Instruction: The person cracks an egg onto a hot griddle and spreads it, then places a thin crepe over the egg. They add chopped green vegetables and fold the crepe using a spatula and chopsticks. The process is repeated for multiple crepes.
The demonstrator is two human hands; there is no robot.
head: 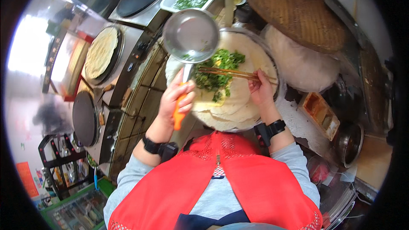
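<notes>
My left hand (178,97) grips the orange handle of a metal saucepan (191,35), which is held up and tilted so its inside faces me. A few green bits cling to the pan's inner wall. Between the fingers of my right hand (261,88) is a pair of wooden chopsticks (228,72), their tips over a heap of chopped greens (214,78) with some yellow pieces in it. That heap lies on a stack of round thin flatbreads (243,102) in front of me. The pan hides the stack's upper left part.
To the left stand round griddles, one bare (85,118) and one bearing a flatbread (101,52). A white tub of chopped greens (167,4) sits at the top. On the right are a large wooden lid (297,9), a sectioned sauce container (319,115) and a metal pot (351,145).
</notes>
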